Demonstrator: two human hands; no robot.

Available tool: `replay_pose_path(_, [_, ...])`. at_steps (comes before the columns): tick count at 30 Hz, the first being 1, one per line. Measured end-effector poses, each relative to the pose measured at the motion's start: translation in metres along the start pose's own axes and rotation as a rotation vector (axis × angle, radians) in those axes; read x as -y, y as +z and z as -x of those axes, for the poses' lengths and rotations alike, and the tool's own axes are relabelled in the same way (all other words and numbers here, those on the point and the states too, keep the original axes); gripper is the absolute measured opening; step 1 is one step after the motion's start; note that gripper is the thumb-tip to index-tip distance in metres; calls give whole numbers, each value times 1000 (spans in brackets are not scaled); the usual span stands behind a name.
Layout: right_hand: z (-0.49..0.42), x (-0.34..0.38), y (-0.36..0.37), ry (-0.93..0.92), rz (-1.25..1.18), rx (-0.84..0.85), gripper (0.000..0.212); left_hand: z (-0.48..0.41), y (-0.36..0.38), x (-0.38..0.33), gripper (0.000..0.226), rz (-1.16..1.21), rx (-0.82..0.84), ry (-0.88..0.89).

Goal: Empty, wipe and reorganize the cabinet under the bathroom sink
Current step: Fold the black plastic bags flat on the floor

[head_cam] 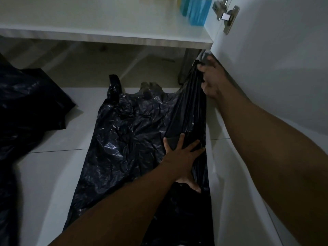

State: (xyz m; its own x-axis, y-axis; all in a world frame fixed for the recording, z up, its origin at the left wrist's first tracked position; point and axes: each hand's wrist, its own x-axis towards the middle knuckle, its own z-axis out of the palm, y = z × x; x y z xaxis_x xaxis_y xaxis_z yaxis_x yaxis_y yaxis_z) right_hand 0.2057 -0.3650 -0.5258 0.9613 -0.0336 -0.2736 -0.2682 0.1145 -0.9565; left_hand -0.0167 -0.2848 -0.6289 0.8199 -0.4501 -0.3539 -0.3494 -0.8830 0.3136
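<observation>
We see black bag (127, 135) flat on floor (53, 174) before cabinet shelf (106, 20), right edge tight against open cabinet door (275, 68). Bare floor to its left, up to second bag (26, 107). Our left hand (182, 160) presses bag, fingers spread. Right hand (213, 80) grips its lifted corner by door. Bag crinkled, glossy. Blue bottles (197, 9) on shelf.

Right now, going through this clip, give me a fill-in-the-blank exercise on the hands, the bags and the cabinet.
1. The right hand grips the raised handle of the ____ plastic bag.
2. The left hand presses on that bag with its fingers ____.
3. A second bag lies on the floor to the person's ____.
4. The bottles on the cabinet shelf are ____ in colour.
Missing words: black; spread; left; blue.
</observation>
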Motion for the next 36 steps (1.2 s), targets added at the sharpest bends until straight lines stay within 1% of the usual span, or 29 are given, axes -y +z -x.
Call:
replay_pose_path(2, [0, 2, 2, -16, 132, 40, 41, 0, 0, 0, 140, -2, 2, 4])
replay_pose_path(4, [-2, -3, 2, -48, 354, 48, 44, -1, 0, 0, 140, -10, 3, 4])
replay_pose_path(7, [-2, -12, -6, -254, 829, -39, 44, -2, -2, -2, 141, -18, 24, -15])
replay_pose_path(8, [2, -15, -9, -296, 922, -83, 46, -2, -3, -3, 142, -32, 23, -16])
replay_pose_path(9, [6, -16, -12, -287, 961, -121, 50, -3, -5, -5, 143, -58, 11, -7])
replay_pose_path(10, [13, -17, -15, -226, 972, -125, 56, -3, -5, -6, 143, -93, -19, 14])
replay_pose_path(11, [21, -17, -17, -117, 987, -82, 61, -3, -5, -7, 142, -129, -62, 48])
replay_pose_path(13, [39, -19, -20, 232, 1096, 125, 60, -2, -5, -8, 137, -180, -136, 115])
replay_pose_path(14, [44, -22, -22, 317, 1128, 184, 57, -1, -6, -9, 133, -192, -152, 135])
replay_pose_path(15, [46, -25, -23, 319, 1113, 176, 53, -1, -7, -10, 129, -198, -155, 145])
replay_pose_path(16, [47, -28, -24, 278, 1033, 152, 48, -1, -9, -12, 125, -202, -149, 148])
replay_pose_path(17, [45, -31, -26, 235, 915, 127, 41, -1, -10, -13, 121, -205, -135, 147])
replay_pose_path(19, [47, -33, -29, 185, 659, 69, 18, 0, -10, -15, 116, -201, -102, 149])
replay_pose_path(20, [47, -34, -30, 167, 579, 17, 12, 0, -9, -16, 116, -193, -104, 158])
replay_pose_path(21, [45, -37, -32, 147, 545, -31, 13, 0, -7, -15, 117, -183, -110, 166])
replay_pose_path(23, [43, -40, -35, 145, 527, -81, 34, 4, -4, -15, 122, -146, -108, 179])
replay_pose_path(24, [45, -41, -35, 166, 560, -60, 40, 6, -2, -15, 123, -111, -112, 185])
replay_pose_path(26, [49, -44, -36, 217, 640, 15, 40, 11, 0, -11, 124, -7, -153, 188])
replay_pose_path(27, [50, -46, -37, 235, 631, 34, 40, 14, 1, -8, 123, 45, -186, 177])
replay_pose_path(29, [50, -47, -37, 245, 528, 45, 38, 18, 1, 0, 120, 112, -236, 135])
replay_pose_path(30, [48, -48, -39, 231, 476, 34, 40, 19, 2, 5, 120, 134, -245, 124])
replay_pose_path(31, [45, -50, -40, 212, 467, 7, 51, 19, 3, 8, 120, 159, -250, 130])
replay_pose_path(33, [44, -54, -41, 147, 578, -67, 77, 18, 2, 11, 118, 216, -287, 163])
replay_pose_path(34, [43, -56, -43, 104, 651, -109, 78, 18, 1, 12, 115, 231, -325, 170])
replay_pose_path(35, [41, -58, -44, 71, 696, -143, 70, 18, -1, 15, 111, 229, -380, 159])
replay_pose_path(36, [39, -57, -45, 80, 715, -157, 60, 19, -5, 20, 106, 210, -446, 129])
